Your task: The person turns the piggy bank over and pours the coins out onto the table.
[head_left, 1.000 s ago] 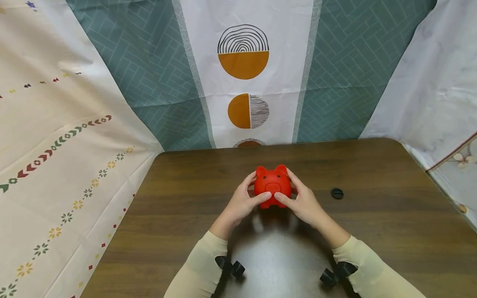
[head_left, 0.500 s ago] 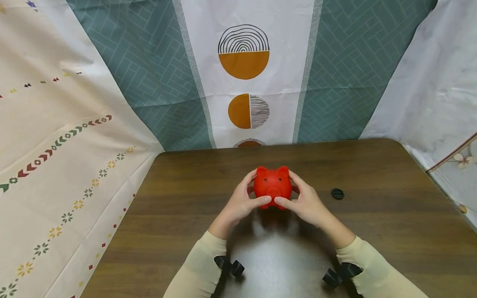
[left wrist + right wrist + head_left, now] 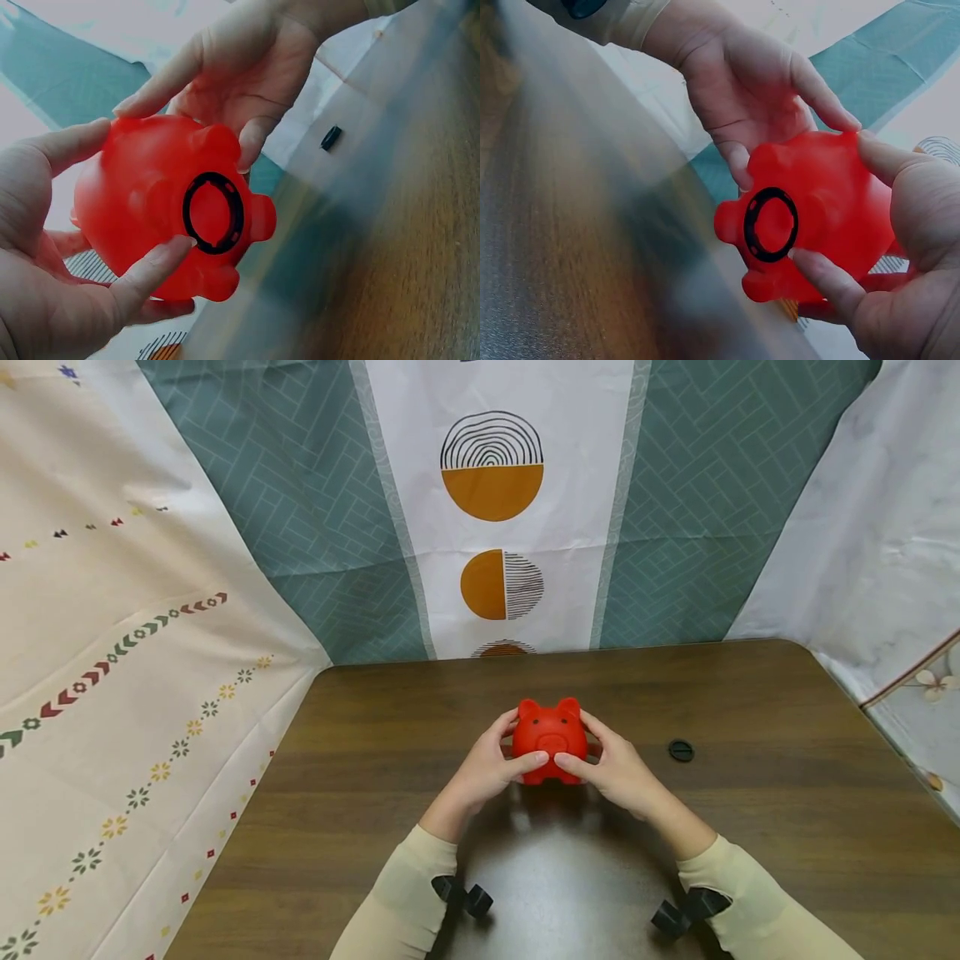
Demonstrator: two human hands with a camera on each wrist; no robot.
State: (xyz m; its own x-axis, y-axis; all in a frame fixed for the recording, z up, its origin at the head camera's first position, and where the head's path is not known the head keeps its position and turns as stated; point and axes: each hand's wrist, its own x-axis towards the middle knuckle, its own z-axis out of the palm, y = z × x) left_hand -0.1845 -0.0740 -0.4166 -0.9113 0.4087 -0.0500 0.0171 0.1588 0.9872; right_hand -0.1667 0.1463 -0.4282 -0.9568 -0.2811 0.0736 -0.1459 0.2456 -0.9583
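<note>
A red piggy bank (image 3: 551, 727) is held between both hands over the table, its face turned up toward the head view. My left hand (image 3: 483, 772) grips its left side, thumb at the front near the snout and fingers round the side. Mirroring it, my right hand (image 3: 622, 777) grips the right side, with its thumb close to the left one. From below, the left wrist view shows the stubby feet and a black ring (image 3: 238, 217) around a round opening in the belly. Both thumb tips reach near this ring. A round black plug (image 3: 681, 750) lies on the table, right of the hands.
The brown wooden table (image 3: 390, 793) has a light glare in its front middle. A patterned curtain (image 3: 491, 543) hangs behind its back edge, with a cream cloth (image 3: 150, 693) at the left and a white cloth (image 3: 862, 543) at the right.
The piggy bank has tilted and sunk very slightly in the hands. My right forearm has shifted a little to the right. The black plug lies where it was.
</note>
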